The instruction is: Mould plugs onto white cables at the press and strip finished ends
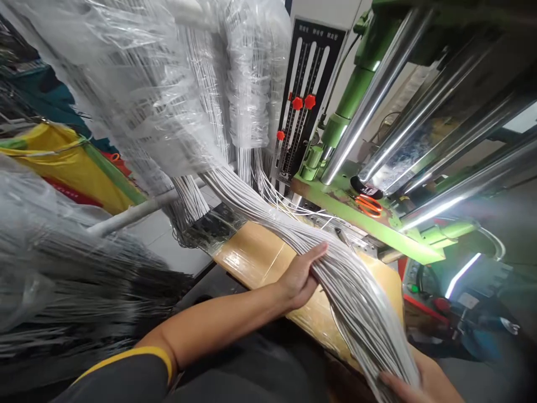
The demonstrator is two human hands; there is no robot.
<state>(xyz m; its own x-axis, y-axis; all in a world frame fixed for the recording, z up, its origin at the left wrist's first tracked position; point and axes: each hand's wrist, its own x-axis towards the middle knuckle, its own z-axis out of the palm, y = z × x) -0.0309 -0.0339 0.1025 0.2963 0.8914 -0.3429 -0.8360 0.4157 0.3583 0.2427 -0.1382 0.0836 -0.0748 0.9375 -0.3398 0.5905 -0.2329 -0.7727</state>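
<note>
A thick bundle of grey cables (356, 280) runs from a plastic-wrapped hanging bunch (168, 95) down across a tan, film-covered work surface (247, 252). My left hand (300, 277) is wrapped around the near side of the bundle at its middle, thumb lying on top. At the lower right, my right hand (423, 378) grips the same bundle near the bottom edge of the view; part of its fingers is hidden under the cables. Several loose white cables (285, 201) lie behind the bundle near the machine's base.
A green press machine (369, 218) with shiny steel columns stands at the right, orange-handled scissors (368, 205) on its plate. Behind is a black slotted panel with red knobs (304, 102). More wrapped cable bunches (249, 84) hang over a grey rail (134, 211) at left.
</note>
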